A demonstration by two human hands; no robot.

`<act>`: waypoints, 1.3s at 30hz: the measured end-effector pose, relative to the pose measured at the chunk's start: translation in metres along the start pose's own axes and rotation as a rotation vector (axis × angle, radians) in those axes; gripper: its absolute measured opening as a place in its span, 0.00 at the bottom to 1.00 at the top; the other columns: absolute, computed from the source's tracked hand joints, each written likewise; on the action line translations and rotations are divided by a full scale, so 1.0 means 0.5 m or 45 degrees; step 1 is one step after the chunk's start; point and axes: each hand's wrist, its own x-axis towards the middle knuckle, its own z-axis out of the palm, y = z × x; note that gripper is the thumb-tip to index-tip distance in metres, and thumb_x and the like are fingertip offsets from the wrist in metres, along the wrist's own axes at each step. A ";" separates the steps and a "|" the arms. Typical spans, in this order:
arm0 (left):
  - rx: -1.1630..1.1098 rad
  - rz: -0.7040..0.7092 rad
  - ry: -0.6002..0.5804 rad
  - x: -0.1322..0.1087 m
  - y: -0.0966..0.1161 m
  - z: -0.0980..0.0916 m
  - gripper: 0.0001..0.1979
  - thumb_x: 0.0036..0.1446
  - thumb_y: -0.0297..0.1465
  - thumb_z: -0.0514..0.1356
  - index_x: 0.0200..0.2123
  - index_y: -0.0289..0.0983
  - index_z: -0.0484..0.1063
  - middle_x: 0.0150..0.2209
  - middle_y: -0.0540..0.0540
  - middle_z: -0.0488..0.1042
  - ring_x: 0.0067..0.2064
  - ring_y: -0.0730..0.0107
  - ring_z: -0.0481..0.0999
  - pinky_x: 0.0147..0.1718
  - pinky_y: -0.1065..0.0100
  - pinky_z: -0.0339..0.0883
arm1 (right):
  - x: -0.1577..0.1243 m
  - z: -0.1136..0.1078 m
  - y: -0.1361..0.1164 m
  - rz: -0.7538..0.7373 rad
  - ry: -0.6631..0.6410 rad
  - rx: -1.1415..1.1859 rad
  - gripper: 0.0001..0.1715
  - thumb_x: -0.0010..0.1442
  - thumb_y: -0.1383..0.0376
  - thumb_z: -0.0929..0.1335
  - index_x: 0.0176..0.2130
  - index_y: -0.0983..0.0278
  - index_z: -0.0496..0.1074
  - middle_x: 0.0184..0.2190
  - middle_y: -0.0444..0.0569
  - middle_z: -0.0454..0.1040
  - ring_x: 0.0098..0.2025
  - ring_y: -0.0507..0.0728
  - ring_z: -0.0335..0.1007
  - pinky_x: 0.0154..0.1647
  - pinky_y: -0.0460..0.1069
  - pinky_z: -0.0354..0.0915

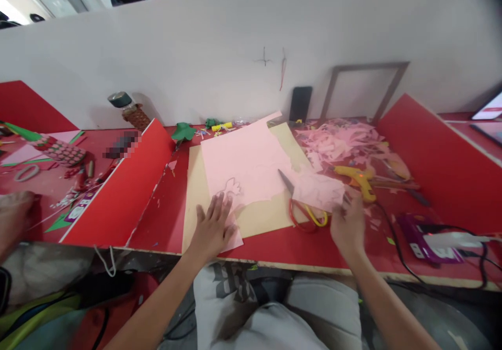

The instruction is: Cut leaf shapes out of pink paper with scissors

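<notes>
two hands work at the near edge of the red table (pixel 274 248). the left hand (pixel 214 229) lies flat with its fingers spread wide, pressing on the near corner of a pink sheet (pixel 245 164) that rests on a tan card (pixel 257 219). a small outline is drawn on the sheet just past the fingertips. the right hand (pixel 347 224) is blurred. its fingers are at the edge of a pink scrap (pixel 318 190), but i cannot tell whether they pinch it or only touch it. the scrap lies across a pair of scissors (pixel 292 206) (red and yellow loops, blade pointing away). the sheet looks thin, light and limp, and would likely crease or tear if dragged, so a flat palm or a pinch at a free edge suits it. farther off are a yellow glue gun (pixel 357 180), a heap of pink cuttings (pixel 341 140) and a dark phone (pixel 300 104) against the wall.
</notes>
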 end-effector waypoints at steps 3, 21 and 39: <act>-0.014 0.039 0.006 -0.001 -0.028 0.001 0.39 0.70 0.42 0.49 0.75 0.40 0.32 0.75 0.34 0.42 0.75 0.44 0.44 0.66 0.31 0.41 | -0.012 0.007 -0.003 0.055 -0.064 -0.084 0.34 0.63 0.67 0.61 0.67 0.67 0.58 0.56 0.68 0.73 0.52 0.65 0.76 0.49 0.60 0.71; -1.496 0.050 0.119 0.061 0.019 -0.073 0.55 0.58 0.60 0.56 0.74 0.50 0.24 0.77 0.37 0.36 0.75 0.43 0.44 0.69 0.41 0.46 | -0.080 0.070 -0.096 -0.511 -0.099 0.338 0.15 0.70 0.64 0.64 0.55 0.61 0.69 0.47 0.56 0.76 0.43 0.58 0.77 0.44 0.54 0.73; -2.447 -0.897 0.391 0.196 0.168 -0.077 0.24 0.40 0.36 0.75 0.42 0.39 0.74 0.40 0.47 0.79 0.35 0.68 0.78 0.28 0.71 0.70 | -0.095 0.044 -0.116 -0.334 -0.532 -1.215 0.28 0.67 0.60 0.66 0.62 0.68 0.68 0.46 0.63 0.72 0.48 0.71 0.70 0.46 0.58 0.66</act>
